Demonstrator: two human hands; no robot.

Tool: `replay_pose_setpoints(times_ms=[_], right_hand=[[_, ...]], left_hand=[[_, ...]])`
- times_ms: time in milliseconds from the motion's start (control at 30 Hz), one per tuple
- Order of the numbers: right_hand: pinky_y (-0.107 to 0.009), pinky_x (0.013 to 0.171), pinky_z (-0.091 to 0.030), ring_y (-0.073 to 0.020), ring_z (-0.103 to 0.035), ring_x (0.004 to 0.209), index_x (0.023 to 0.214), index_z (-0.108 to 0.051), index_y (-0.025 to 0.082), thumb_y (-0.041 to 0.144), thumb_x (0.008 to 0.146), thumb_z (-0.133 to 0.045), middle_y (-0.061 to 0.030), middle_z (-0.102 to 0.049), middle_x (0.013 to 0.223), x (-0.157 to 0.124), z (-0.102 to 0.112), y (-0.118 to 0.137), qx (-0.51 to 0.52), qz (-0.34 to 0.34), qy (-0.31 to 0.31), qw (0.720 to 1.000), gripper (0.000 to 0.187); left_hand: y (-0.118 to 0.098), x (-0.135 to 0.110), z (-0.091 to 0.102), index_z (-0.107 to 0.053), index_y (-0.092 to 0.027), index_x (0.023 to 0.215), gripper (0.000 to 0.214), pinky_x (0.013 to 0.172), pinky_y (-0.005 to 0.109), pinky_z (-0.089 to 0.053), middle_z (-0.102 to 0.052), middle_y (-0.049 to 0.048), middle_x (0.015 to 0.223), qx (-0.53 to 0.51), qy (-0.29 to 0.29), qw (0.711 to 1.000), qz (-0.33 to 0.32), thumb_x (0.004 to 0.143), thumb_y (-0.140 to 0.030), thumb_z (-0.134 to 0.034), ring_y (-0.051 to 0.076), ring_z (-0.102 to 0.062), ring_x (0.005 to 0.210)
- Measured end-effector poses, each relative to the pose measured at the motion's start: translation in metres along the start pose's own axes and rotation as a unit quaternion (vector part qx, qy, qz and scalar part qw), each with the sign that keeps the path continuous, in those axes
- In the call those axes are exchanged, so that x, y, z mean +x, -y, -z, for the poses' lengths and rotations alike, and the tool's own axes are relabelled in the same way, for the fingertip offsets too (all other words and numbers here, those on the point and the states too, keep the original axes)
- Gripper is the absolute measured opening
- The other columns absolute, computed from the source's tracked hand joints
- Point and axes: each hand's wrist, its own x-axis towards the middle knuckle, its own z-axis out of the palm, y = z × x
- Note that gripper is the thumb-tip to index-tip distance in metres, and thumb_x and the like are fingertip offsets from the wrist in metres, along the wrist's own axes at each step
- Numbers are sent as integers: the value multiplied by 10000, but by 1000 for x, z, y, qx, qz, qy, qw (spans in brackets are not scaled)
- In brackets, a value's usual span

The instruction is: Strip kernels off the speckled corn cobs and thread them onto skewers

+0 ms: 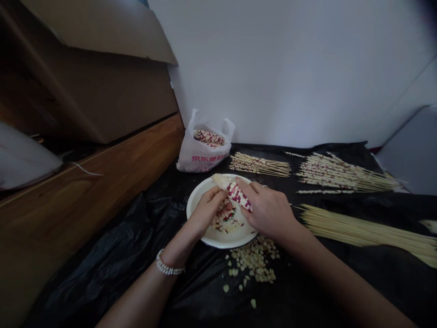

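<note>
While a pale wall [283, 73] rises at 12 o'clock, a black plastic sheet [126, 255] spreads under the work, and a large cardboard box [126, 93] stands at 10 o'clock from the white bowl [244, 232]. A sheaf of bare sticks [362, 230] lies at 3 o'clock from that bowl. Just above it, between 2 and 3 o'clock, is a large batch of threaded sticks [334, 175], with a smaller threaded bundle [256, 165] at 1 o'clock. A white carrier bag [205, 152] sits at 11 o'clock with speckled cobs [208, 136] inside.

The right hand [264, 205] has its fingers wrapped round the lower end of a corn cob [239, 196], over the bowl. The left hand [209, 207] has its fingers drawn narrow against the cob's near side; whether they pinch a kernel, I cannot tell.

That cob looks about half done: its end toward 11 o'clock is stripped pale, while the other carries red and white kernels. Loose kernels [223, 223] lie in the bowl, and a heap of pale kernels [254, 259] at 5 o'clock outside it. Many sticks are loaded; many remain bare.

Red print on the bag reads 京东便利, its last part lost in a fold.
</note>
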Motion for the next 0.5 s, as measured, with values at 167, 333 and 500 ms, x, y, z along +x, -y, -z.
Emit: replay_pose_setpoints(times_ms=[167, 333, 500], right_hand=[[-300, 564, -367, -233, -653, 782, 1420, -521, 181, 247, 842, -597, -94, -717, 1029, 0, -1, -2, -7, 2, -8, 1000, 587], [-311, 599, -403, -234, -641, 797, 1446, -507, 179, 227, 845, -595, -105, -710, 1029, 0, -1, -2, -18, 25, -15, 999, 609], [-323, 615, -431, -236, -643, 789, 1452, -519, 157, 223, 866, -583, -118, -707, 1039, 0, -1, 3, -24, 31, -7, 999, 594]], left_hand=[[5, 4, 2, -628, -177, 815, 118, 712, 278, -461, -690, 29, 807, -21, -2, 999, -31, 741, -257, -672, 173, -621, 769], [6, 7, 3, -664, -178, 899, 400, 767, 325, -479, -702, 67, 886, -49, -7, 999, -21, 856, -573, -615, 208, -630, 841], [2, 3, 1, -573, -177, 735, 412, 598, 269, -385, -629, 30, 652, 20, -4, 999, -28, 879, -563, -582, 154, -540, 631]])
